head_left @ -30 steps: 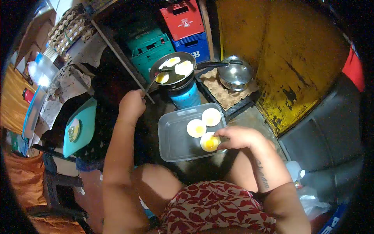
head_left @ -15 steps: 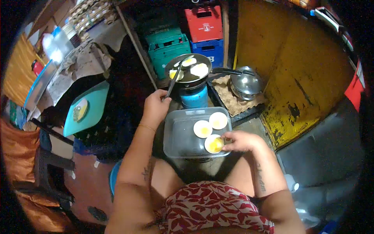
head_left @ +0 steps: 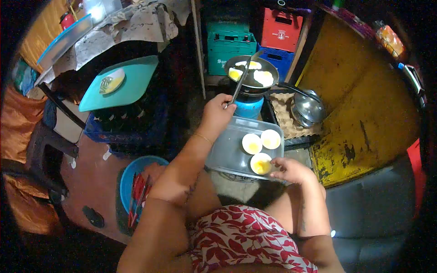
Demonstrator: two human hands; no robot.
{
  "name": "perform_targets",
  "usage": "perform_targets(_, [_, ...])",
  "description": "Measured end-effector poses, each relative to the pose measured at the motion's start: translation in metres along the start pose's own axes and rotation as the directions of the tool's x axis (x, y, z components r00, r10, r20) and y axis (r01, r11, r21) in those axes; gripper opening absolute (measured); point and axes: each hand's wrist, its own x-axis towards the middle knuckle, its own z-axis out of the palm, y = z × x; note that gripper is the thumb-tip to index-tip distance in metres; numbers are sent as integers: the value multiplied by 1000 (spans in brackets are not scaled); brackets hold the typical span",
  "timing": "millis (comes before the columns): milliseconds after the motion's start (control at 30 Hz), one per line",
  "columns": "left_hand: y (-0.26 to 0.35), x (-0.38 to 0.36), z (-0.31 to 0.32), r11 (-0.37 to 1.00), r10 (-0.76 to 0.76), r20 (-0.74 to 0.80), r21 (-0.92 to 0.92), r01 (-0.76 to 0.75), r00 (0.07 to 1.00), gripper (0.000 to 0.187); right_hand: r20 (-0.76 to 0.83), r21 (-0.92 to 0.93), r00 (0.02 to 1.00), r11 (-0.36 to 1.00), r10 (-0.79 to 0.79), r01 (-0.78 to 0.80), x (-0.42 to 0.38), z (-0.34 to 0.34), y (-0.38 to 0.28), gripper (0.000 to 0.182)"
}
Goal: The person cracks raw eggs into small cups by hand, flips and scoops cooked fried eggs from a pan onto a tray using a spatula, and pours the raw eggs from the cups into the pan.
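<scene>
My left hand [head_left: 220, 113] is closed around the handle end of a long metal utensil [head_left: 240, 84]. Its far end reaches over a dark frying pan [head_left: 253, 87], where several frying eggs [head_left: 263, 78] lie in oil. Below the pan, a clear plastic container [head_left: 223, 152] holds three small white bowls with raw egg in them. Two of them, the left bowl [head_left: 251, 144] and the back bowl [head_left: 271, 139], stand apart from my hands. The nearest bowl [head_left: 261, 164] has its right rim between the thumb and fingers of my right hand [head_left: 291, 170].
The pan sits on a blue burner [head_left: 248, 107]. A lidded metal pot [head_left: 307, 108] stands on cardboard at its right. Bottle crates [head_left: 231, 48] are stacked behind. At left are a turquoise tray [head_left: 136, 86] and a blue basin [head_left: 132, 170] with red-handled items.
The whole view has swung left, bringing the blue basin into sight. My left hand still holds the utensil over the pan, and my right hand stays at the nearest bowl's rim.
</scene>
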Motion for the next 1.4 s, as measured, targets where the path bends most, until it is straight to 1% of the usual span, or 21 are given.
perform_targets(133, [2, -5, -6, 998, -42, -1, 38, 42, 999, 29, 28, -53, 997, 996, 68, -67, -3, 1, -10, 62])
perform_targets(300, [-7, 0, -21, 969, 16, -44, 248, -5, 999, 33, 32, -114, 995, 990, 91, -87, -6, 8, -5, 62])
perform_targets(367, [-9, 2, -29, 968, 5, -22, 250, 1, 1000, 35, 31, -90, 996, 993, 83, -80, -8, 6, -9, 61])
perform_targets(433, [5, -3, -36, 931, -24, 7, 365, 20, 1000, 37, 45, -126, 993, 987, 107, -100, -14, 0, -18, 61])
perform_targets(567, [-2, -7, -32, 930, -7, 61, 367, -16, 998, 38, -13, -141, 1000, 990, 11, -13, -11, 2, -7, 57])
perform_targets(667, [18, -20, -17, 963, -48, 27, 265, 39, 998, 37, -112, 158, 989, 981, -95, 112, 4, 1, -14, 45])
perform_targets(700, [26, -24, -11, 953, -64, 30, 298, 52, 997, 35, -166, 272, 974, 942, -153, 194, 14, 1, -19, 40])
perform_targets(733, [32, -28, -4, 942, -81, 34, 329, 65, 996, 33, -230, 289, 953, 921, -197, 260, 23, -6, -31, 34])
perform_targets(767, [36, -31, 4, 947, -74, 35, 316, 59, 997, 33, -213, 430, 976, 892, -49, 138, 33, -15, -47, 30])
perform_targets(867, [38, -42, 25, 940, 89, -11, 331, -80, 996, 35, -544, 523, 839, 776, -16, 353, 95, -29, -58, 27])
perform_targets(900, [41, -46, 30, 945, 95, -16, 315, -85, 995, 35, -498, 635, 858, 728, 129, 259, 105, -41, -72, 28])
perform_targets(967, [46, -52, 36, 955, 121, 34, 268, -126, 992, 38, -395, 800, 875, 573, 280, 177, 115, -59, -103, 25])
perform_targets(1000, [47, -57, 39, 980, 79, 81, 178, -92, 994, 41, -403, 788, 873, 589, 275, 179, 122, -63, -107, 25])
perform_targets(1067, [44, -63, 49, 975, 154, 51, 154, -160, 987, 42, -261, 948, 932, 247, 252, 199, 143, -65, -109, 16])
perform_targets(1100, [42, -67, 52, 964, 221, 35, 144, -224, 975, 43, -258, 946, 933, 261, 250, 192, 154, -65, -105, 16])
perform_targets(1167, [42, -71, 53, 980, 156, 92, 112, -166, 983, 46, -297, 955, 924, 98, 241, 282, 171, -63, -90, 5])
perform_targets(1200, [40, -71, 56, 973, 220, 67, 63, -224, 973, 48, -356, 929, 889, 213, 287, 304, 172, -66, -86, 3])
perform_targets(1233, [39, -70, 54, 959, 283, 43, 17, -284, 958, 49, -361, 923, 896, 238, 258, 304, 171, -73, -79, 2])
perform_targets(1300, [37, -66, 44, 976, 218, 85, 0, -219, 972, 49, -398, 859, 861, 459, 316, 228, 162, -91, -66, 4])
perform_targets(1367, [34, -57, 24, 929, 364, 57, 51, -367, 930, 48, -553, 592, 755, 804, 352, 59, 148, -109, -59, 18])
perform_targets(1400, [31, -52, 14, 937, 344, 74, 41, -347, 936, 41, -700, 286, 681, 958, 216, -10, 177, -122, 2, 34])
